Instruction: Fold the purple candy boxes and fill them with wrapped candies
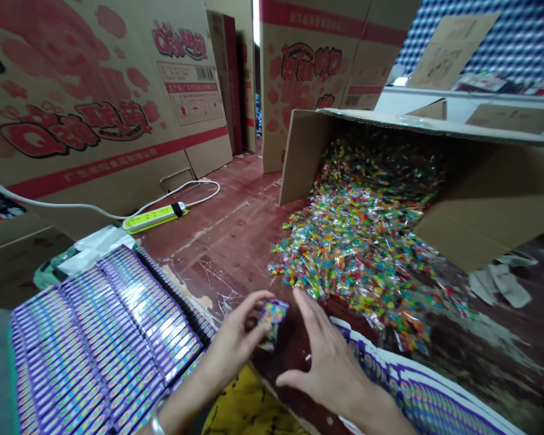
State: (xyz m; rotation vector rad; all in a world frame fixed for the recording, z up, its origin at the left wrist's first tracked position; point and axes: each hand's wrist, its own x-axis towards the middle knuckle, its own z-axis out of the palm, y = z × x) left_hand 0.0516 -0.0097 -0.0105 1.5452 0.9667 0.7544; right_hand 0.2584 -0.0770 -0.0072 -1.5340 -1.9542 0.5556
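My left hand [236,341] pinches a small purple candy box [272,320] between thumb and fingers, just above the red floor. Beside it on the right, my right hand [329,356] is held flat with its fingers stretched out and nothing in it, fingertips close to the box. A heap of colourful wrapped candy packets [362,241] spills out just beyond both hands. Rows of finished purple boxes [100,344] lie packed together at my left.
A large cardboard carton [480,199] lies on its side at the right, candy pouring from it. Printed cartons [95,103] stand at the back left and centre. A green power strip [152,219] with a white cable lies on the floor. Flat printed box sheets [426,399] lie at lower right.
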